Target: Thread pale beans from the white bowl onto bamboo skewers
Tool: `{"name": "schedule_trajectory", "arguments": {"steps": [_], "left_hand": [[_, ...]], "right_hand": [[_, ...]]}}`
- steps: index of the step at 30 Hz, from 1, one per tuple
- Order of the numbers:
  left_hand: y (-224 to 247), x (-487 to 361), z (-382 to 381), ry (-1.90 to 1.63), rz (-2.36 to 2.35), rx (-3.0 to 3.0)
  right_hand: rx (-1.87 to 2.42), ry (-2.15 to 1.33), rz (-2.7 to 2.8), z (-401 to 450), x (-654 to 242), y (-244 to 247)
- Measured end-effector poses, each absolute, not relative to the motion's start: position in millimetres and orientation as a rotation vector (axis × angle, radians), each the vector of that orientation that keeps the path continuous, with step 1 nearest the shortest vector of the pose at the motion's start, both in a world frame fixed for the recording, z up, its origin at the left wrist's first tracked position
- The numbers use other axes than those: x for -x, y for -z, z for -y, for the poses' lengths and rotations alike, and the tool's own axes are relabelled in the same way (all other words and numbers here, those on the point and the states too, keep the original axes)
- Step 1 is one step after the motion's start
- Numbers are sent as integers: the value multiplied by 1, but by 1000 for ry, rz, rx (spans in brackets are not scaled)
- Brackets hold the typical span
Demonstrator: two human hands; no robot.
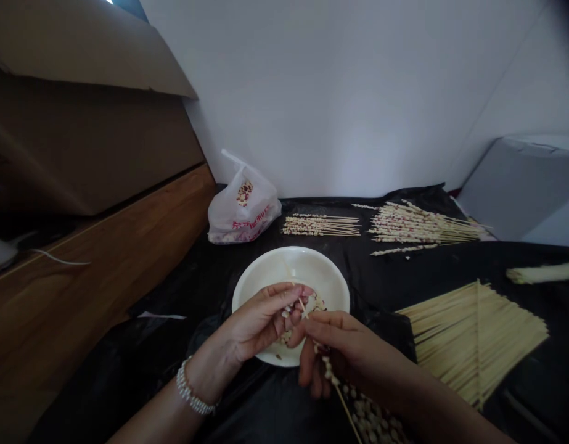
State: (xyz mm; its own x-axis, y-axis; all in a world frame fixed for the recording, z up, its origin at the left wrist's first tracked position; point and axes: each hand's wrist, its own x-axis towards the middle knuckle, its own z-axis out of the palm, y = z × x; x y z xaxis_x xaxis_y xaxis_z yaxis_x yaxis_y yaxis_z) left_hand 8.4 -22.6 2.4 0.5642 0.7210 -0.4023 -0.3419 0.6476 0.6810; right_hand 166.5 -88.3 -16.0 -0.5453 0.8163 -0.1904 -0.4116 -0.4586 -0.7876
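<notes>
Over a white bowl (pixel 247 277), both hands meet at a thin bamboo skewer (pixel 344 407) with small cream and dark-red pieces (pixel 328 367) threaded along part of it. My left hand (pixel 266 314), wearing a beaded bracelet (pixel 190 394), pinches near the skewer's upper end, with a few loose pieces in its curled fingers. My right hand (pixel 339 339) grips the skewer lower down, thumb against forefinger. The skewer slants down toward me below this hand. More loose pieces (pixel 285 337) lie in the bowl, partly hidden by the hands.
Behind the bowl are a white plastic bag (pixel 245 209) and two groups of threaded skewers (pixel 321 226) (pixel 409 225). Bare skewers (pixel 473 339) are spread at right, beside a pale stalk-like object (pixel 543 273). Black sheeting (pixel 173 357) covers the surface. A cardboard box (pixel 90 123) stands left.
</notes>
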Motion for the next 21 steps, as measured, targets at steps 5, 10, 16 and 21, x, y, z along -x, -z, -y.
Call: {"name": "schedule_trajectory", "arguments": {"steps": [5, 10, 16, 21], "left_hand": [[-6, -4, 10, -894, -804, -508], [0, -6, 14, -738, -751, -501], [-4, -6, 9, -854, -813, -382], [-11, -2, 7, -834, -846, -381]], "right_hand": [[713, -2184, 927, 91, -163, 17], [748, -2120, 860, 90, -164, 13], [731, -2070, 820, 88, -166, 15], [756, -2058, 834, 88, -166, 15]]}}
